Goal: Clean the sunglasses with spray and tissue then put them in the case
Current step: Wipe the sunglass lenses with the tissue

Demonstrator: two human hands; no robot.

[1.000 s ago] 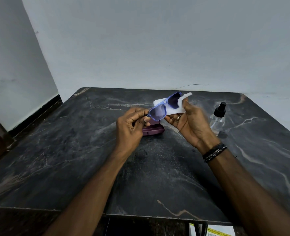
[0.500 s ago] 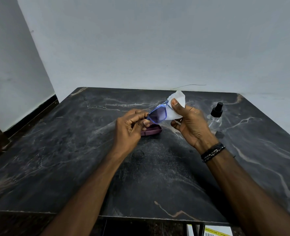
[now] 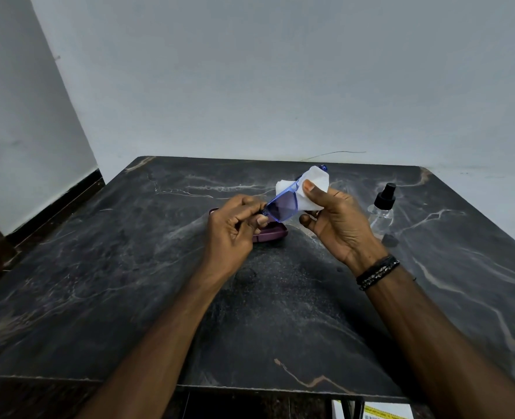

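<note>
Blue-framed sunglasses (image 3: 282, 207) with tinted lenses are held up above the dark marble table (image 3: 129, 267). My left hand (image 3: 232, 228) pinches their near end. My right hand (image 3: 338, 225) holds a white tissue (image 3: 312, 189) wrapped over the far lens, with the thumb pressing on top. A maroon glasses case (image 3: 273, 234) lies on the table right behind my left hand, mostly hidden by it. The clear spray bottle (image 3: 381, 211) with a black cap stands to the right of my right hand.
Grey walls close off the table at the back and left. A white box with a yellow label (image 3: 386, 411) shows below the table's front edge.
The tissue has gone from behind the sunglasses to over the far lens, with my right thumb moving onto it. My left hand keeps its hold.
</note>
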